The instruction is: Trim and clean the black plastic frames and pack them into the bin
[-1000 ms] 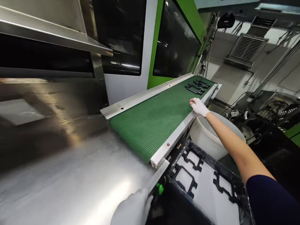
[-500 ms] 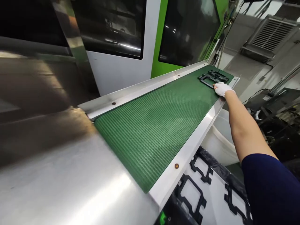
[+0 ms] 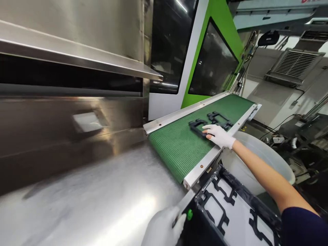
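My right hand (image 3: 219,135), in a white glove with some fingertips bare, is closed on the near side of a black plastic frame (image 3: 196,127) on the green conveyor belt (image 3: 176,147). A second black frame (image 3: 217,118) lies just behind it, close to my wrist and partly covered by the hand. Low in the view, my left hand (image 3: 164,227), also white-gloved, has its fingers curled over the edge of the metal table (image 3: 123,191), beside a green button (image 3: 189,214). Part of that hand is cut off by the picture's bottom edge.
Below the belt's near side stands a black-lined box (image 3: 225,239) with several black frames on a white sheet (image 3: 238,218). A large white tub (image 3: 266,153) is behind it. A metal shelf (image 3: 77,56) juts out at upper left; a green-and-white machine (image 3: 197,68) borders the belt.
My right hand has come nearer along the belt, and the black frames have moved nearer with it. My left hand has entered at the bottom. The view has swung left.
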The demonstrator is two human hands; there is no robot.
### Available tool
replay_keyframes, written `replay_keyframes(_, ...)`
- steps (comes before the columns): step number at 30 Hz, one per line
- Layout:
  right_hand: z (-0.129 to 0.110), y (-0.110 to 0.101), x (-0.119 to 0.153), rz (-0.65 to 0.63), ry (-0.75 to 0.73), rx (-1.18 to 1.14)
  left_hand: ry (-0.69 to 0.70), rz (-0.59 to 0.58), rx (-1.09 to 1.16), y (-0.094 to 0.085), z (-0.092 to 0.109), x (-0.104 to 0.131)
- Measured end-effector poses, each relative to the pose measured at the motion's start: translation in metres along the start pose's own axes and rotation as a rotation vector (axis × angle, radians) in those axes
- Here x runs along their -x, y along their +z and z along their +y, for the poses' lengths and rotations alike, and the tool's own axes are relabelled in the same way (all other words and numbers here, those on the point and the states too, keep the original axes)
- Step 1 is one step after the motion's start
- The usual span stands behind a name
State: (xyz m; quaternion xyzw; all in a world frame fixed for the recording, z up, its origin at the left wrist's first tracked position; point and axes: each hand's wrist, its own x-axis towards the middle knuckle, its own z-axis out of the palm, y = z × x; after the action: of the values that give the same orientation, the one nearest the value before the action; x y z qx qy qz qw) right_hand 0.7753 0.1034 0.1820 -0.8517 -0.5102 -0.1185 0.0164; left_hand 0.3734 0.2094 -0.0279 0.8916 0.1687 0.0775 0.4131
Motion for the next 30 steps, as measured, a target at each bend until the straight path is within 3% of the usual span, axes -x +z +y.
replay_keyframes(4,-0.065,0.0,0.016,0.044,0.103,-0.041,-0.007,0.122,0.057,-0.002,0.013,0.013)
replay_keyframes(10,-0.131,-0.009,0.007,-0.136,0.188,-0.014,-0.016,0.283,0.188,-0.002,0.021,0.044)
replay_keyframes(14,-0.182,-0.049,0.013,-0.123,0.151,0.029,-0.085,0.394,0.349,-0.002,0.014,0.073)
replay_keyframes(18,-0.247,-0.096,0.033,-0.049,-0.033,0.053,-0.134,0.497,0.65,-0.013,0.009,0.085)
replay_keyframes(22,-0.314,-0.132,0.061,0.004,-0.194,0.02,-0.073,0.565,0.96,-0.043,0.018,0.068)
replay_keyframes(25,-0.346,-0.149,0.074,0.004,-0.273,-0.03,-0.013,0.652,1.102,-0.077,0.029,0.057)
replay_keyframes(27,-0.356,-0.151,0.078,-0.021,-0.311,-0.078,-0.007,0.693,1.131,-0.101,0.037,0.065)
replay_keyframes(30,-0.361,-0.136,0.086,-0.089,-0.341,-0.183,-0.065,0.735,1.101,-0.134,0.046,0.106)
